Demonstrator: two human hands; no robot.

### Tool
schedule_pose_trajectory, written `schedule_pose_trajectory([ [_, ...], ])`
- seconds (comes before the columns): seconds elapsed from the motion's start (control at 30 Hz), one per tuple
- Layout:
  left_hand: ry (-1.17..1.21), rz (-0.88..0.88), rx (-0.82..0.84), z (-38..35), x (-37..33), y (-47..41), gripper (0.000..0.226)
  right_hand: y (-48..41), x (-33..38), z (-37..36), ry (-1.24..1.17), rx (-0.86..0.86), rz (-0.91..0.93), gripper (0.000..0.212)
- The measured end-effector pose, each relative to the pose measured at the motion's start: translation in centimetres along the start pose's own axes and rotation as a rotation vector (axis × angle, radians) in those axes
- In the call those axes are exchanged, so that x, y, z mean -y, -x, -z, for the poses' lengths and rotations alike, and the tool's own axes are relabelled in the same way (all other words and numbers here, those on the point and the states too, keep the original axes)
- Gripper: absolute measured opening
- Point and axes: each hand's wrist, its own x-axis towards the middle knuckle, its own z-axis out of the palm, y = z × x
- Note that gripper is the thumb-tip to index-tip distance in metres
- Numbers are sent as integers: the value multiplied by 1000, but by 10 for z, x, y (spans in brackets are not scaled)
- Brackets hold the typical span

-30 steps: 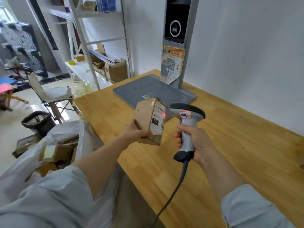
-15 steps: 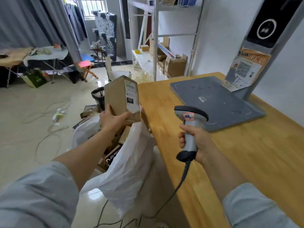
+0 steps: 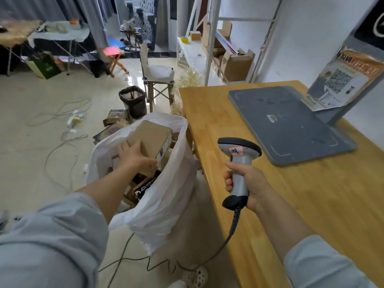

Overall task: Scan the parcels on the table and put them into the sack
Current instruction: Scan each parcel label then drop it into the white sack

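My left hand [image 3: 135,155] grips a brown cardboard parcel [image 3: 152,138] with a white label on its side, inside the mouth of the white plastic sack [image 3: 166,196]. The sack stands on the floor against the left edge of the wooden table [image 3: 291,194] and holds several other boxes. My right hand [image 3: 247,183] holds a grey handheld scanner [image 3: 239,161] upright above the table's left edge; its black cable hangs down to the floor.
A grey scan pad with an upright kiosk stand [image 3: 291,123] sits at the table's far side. On the floor are a black bin [image 3: 134,100], a folding chair [image 3: 158,77], loose boxes [image 3: 115,117] and cables. A white shelf rack [image 3: 209,44] stands behind.
My left hand carried the parcel from in front of the scanner, left off the table and down into the sack. My view turned left. The scanner hand stayed about where it was.
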Motion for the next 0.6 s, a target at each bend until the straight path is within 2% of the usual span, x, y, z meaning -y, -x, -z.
schedule_pose_trajectory([
  [0.07,-36,-32,31,-4,-8,-8,49,-5,0,4,-4,-11,-6,11],
  [0.17,-103,-54,78,-17,-19,-12,60,-10,-3,12,-14,-30,-18,11],
  [0.27,-224,-109,34,-27,-50,-1,59,-11,-2,22,-45,-60,-22,10],
  [0.37,-224,-269,21,-39,-101,20,59,-9,1,36,-116,-108,-21,9],
  [0.6,-197,-636,191,-87,-229,81,64,22,12,101,-300,-304,59,8],
])
